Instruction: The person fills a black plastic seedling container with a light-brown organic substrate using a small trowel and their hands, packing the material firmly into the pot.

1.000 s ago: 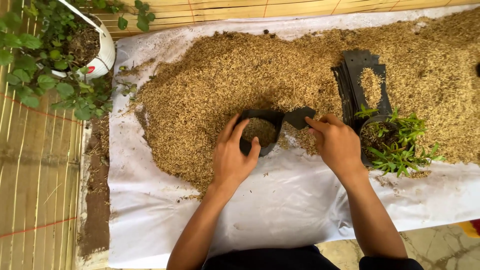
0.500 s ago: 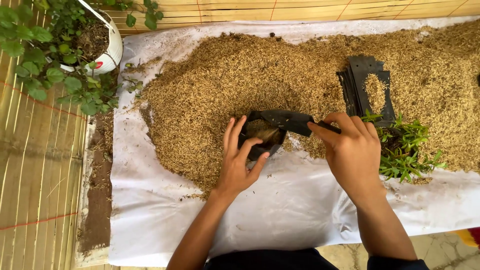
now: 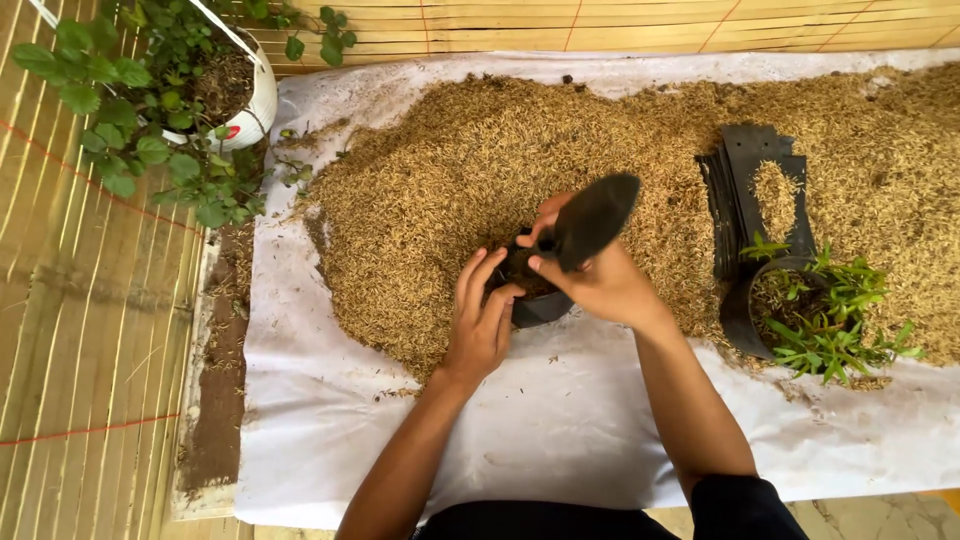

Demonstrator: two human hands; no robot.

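**Hands at a small black pot beside a heap of husks**

A white sheet (image 3: 330, 440) lies over a bamboo-slat floor (image 3: 90, 330), and a wide heap of dry, golden husks (image 3: 440, 190) covers the sheet's far half. At the near edge of that heap sits a small black pot (image 3: 535, 305), soft-walled and part filled. The left hand (image 3: 480, 320) cups the pot's left side, fingers curved loosely against its wall. The right hand (image 3: 600, 280), just right of the pot, pinches a flat, dark, oval piece (image 3: 595, 220) between thumb and fingers, tilted up above the pot. Right of the pot lies a stack of flat black bags (image 3: 755, 190), and by it 1 black pot holding a leafy green seedling (image 3: 830, 320). Far left of the heap stands a white planter (image 3: 255, 105) with trailing green leaves.
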